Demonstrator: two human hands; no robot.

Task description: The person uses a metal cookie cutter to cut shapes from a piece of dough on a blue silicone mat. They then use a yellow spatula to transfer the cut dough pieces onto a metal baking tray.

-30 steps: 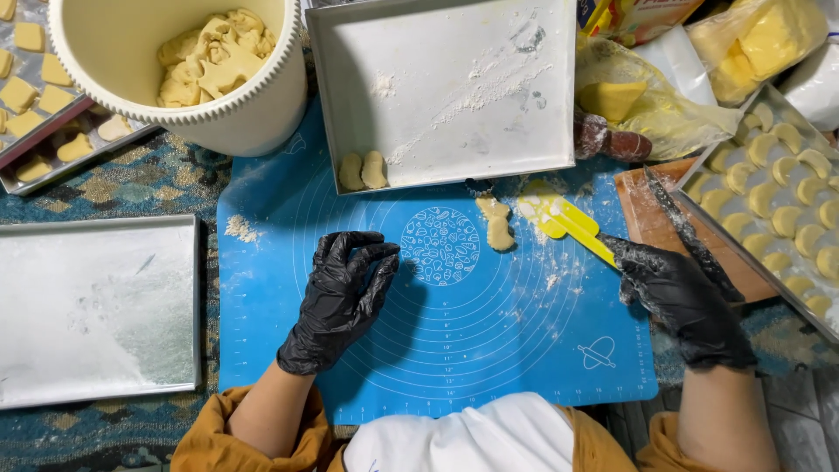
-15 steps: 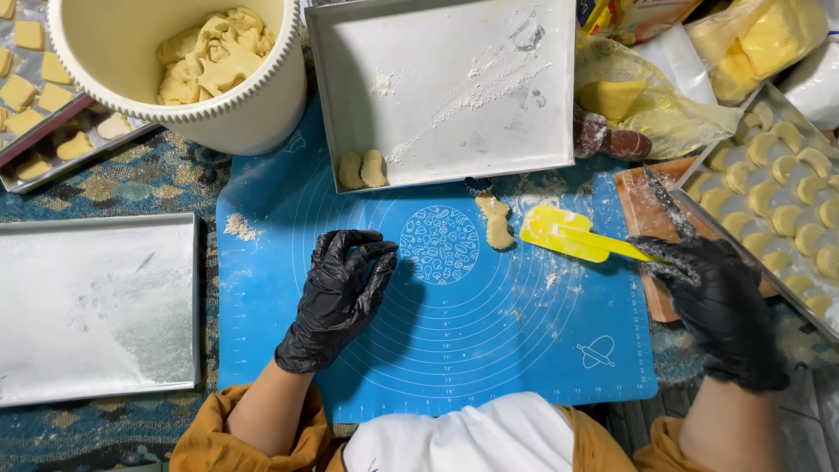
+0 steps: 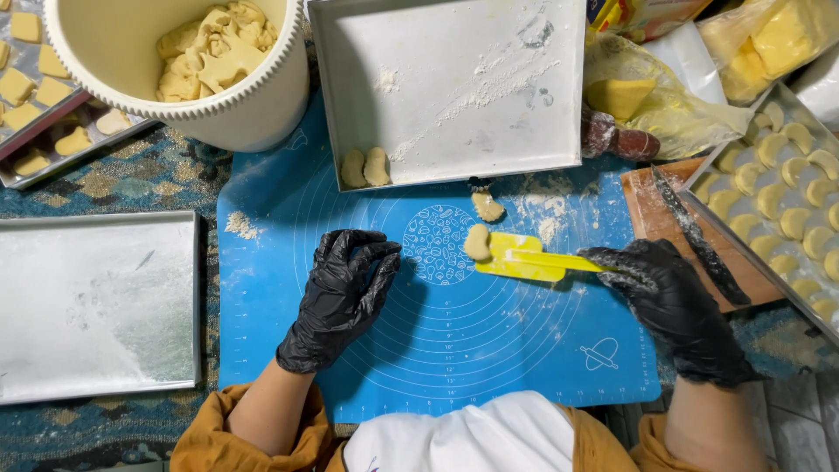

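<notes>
Both my hands wear black gloves over a blue silicone baking mat [image 3: 350, 350]. My right hand [image 3: 673, 297] grips the handle of a yellow spatula [image 3: 516, 259], whose blade touches a small piece of pale dough [image 3: 476, 242] near the mat's middle. A second dough piece [image 3: 488, 207] lies just beyond it, by some scattered flour. My left hand [image 3: 343, 293] rests on the mat with fingers curled and holds nothing. A metal tray [image 3: 454, 87] past the mat holds two shaped dough pieces [image 3: 365, 168] in its near-left corner.
A white tub [image 3: 175, 96] of dough scraps stands at the far left. An empty flat metal tray [image 3: 96, 306] lies left of the mat. At the right are a wooden board with a knife [image 3: 699, 236], a tray of crescent cookies [image 3: 786, 201], and bagged dough [image 3: 647, 96].
My right hand took the yellow spatula and slid it left across the mat until its blade reached a dough piece. My left hand stayed almost still.
</notes>
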